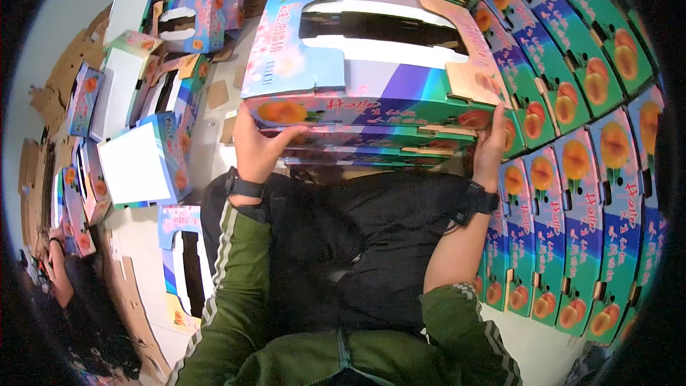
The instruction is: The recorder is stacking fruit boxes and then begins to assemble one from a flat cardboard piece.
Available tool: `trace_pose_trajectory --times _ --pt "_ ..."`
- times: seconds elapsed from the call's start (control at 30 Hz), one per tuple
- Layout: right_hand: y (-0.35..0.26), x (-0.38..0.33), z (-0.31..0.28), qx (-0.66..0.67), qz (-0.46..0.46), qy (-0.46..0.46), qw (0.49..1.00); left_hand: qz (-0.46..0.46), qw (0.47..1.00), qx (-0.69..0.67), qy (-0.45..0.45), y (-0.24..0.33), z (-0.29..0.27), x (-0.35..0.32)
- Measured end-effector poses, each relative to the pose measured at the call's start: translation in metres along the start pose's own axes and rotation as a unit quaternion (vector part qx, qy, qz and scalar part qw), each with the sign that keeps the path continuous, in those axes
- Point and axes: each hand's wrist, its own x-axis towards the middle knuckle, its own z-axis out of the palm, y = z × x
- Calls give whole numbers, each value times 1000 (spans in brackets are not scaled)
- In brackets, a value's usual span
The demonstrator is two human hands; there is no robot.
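Left hand [259, 144] and right hand [490, 149] clasped one formed carton [379, 82], perhaps already on the stack [371, 151] below; rows [564, 171] at right looked finished, boxes [136, 164] at left unstacked.

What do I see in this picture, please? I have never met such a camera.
There is no machine: these are a person's bare left hand and right hand, with dark straps on the wrists. This picture comes from the left of two wide cameras on the person's head, looking down, so edges bend. The hands hold a colourful box by its near corners, above other boxes. Similar boxes sit in rows at right. On the pale floor at left are more boxes and brown cardboard; another person's arm shows nearby.
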Motion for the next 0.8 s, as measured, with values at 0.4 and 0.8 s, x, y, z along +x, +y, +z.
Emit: trace_pose_trajectory --times 0.4,0.8 --pt "5 -4 -9 -119 -22 -92 988 34 999 16 -3 -8 -5 -3" --pt "17 1 -33 -325 -18 -180 928 28 999 26 31 -10 -1 -10"
